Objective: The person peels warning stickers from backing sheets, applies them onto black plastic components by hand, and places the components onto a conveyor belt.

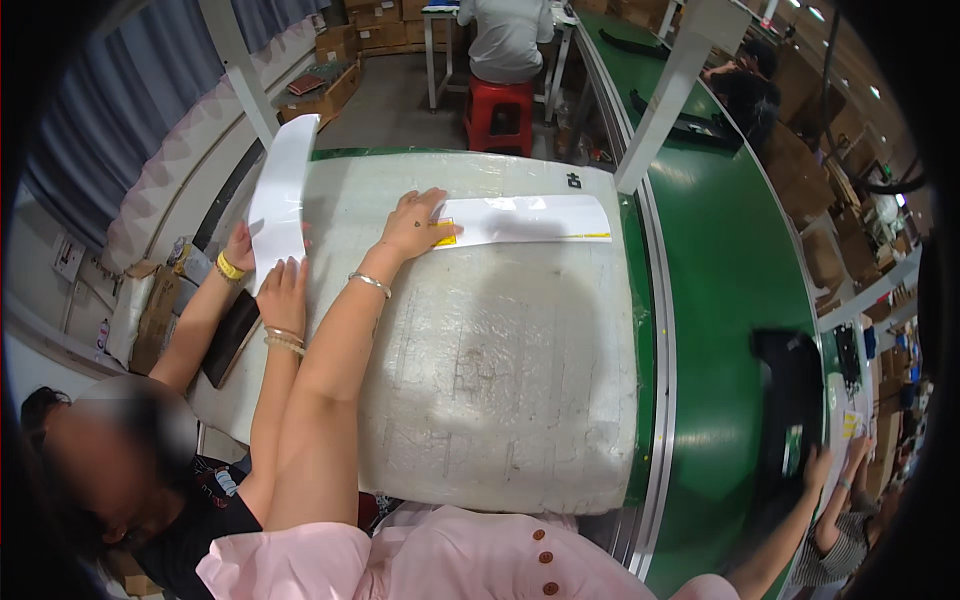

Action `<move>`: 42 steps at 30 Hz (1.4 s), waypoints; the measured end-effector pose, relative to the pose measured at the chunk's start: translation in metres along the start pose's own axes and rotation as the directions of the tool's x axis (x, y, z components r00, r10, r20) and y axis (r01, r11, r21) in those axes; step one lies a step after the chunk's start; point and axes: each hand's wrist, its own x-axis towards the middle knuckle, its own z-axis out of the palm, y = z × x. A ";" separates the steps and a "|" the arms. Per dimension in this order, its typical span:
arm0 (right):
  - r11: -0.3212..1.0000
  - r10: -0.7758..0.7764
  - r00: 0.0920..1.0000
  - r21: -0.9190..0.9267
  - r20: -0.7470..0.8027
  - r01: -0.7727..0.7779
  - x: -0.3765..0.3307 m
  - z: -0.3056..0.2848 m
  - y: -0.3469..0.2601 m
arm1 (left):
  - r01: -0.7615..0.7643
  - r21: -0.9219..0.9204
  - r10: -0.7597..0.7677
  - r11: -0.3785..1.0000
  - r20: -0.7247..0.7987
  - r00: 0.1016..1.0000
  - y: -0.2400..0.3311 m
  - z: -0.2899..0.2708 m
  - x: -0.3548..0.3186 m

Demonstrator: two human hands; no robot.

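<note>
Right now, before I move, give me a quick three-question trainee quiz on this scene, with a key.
1. The wearer's left hand rests on: A) the blue-grey curtain; B) the long glossy white strip; C) a brown cardboard box.
2. True or false: the wearer's right hand is at the long black part over the green belt.
3. What is the seated person at the back sitting on?

Key: 1 B; 2 true; 3 a red plastic stool.

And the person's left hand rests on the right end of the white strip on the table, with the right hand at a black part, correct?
Not quite: the head view shows the left hand on the left end of the white strip; the right hand is at a black part.
</note>
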 end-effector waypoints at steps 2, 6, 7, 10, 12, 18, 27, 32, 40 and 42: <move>0.992 0.119 0.993 -0.047 0.025 -0.118 -0.032 0.015 0.050 | -0.002 0.175 -0.021 0.985 0.131 0.991 0.003 -0.002 0.008; 0.929 0.370 0.913 -0.066 0.170 -0.363 -0.050 0.025 0.043 | 0.062 0.132 -0.086 0.989 0.182 0.979 0.007 -0.015 0.012; 0.933 0.359 0.916 -0.052 0.179 -0.355 -0.045 0.030 0.021 | 0.098 0.105 -0.114 0.990 0.156 0.981 0.003 -0.013 0.010; 0.969 0.228 0.967 0.120 -0.111 -0.215 -0.006 0.022 -0.036 | 0.104 -0.004 -0.104 0.995 0.078 0.992 0.003 -0.010 0.008; 0.951 0.051 0.980 0.308 -0.194 0.011 0.023 0.011 -0.100 | 0.075 -0.060 -0.073 0.995 0.027 0.997 0.009 -0.007 0.003; 0.585 -0.291 0.904 0.690 -0.313 0.427 -0.001 -0.110 -0.446 | -0.140 -0.569 -0.067 0.810 -0.327 0.943 0.037 -0.027 -0.027; -0.042 -0.302 0.555 0.592 -0.775 0.805 -0.068 -0.246 -0.674 | -0.322 -0.654 0.018 0.685 -0.427 0.904 0.122 -0.097 -0.105; -0.153 -0.284 0.547 0.601 -0.787 0.785 -0.068 -0.245 -0.689 | -0.418 -0.558 0.141 0.717 -0.471 0.871 0.117 -0.101 -0.108; -0.228 -0.166 0.642 0.662 -0.749 0.714 -0.073 -0.237 -0.700 | -0.419 -0.585 0.048 0.694 -0.543 0.839 0.129 -0.086 -0.101; -0.176 -0.118 0.631 0.642 -0.767 0.747 -0.083 -0.238 -0.719 | -0.269 -0.833 -0.069 0.483 -0.342 0.937 0.114 -0.090 -0.102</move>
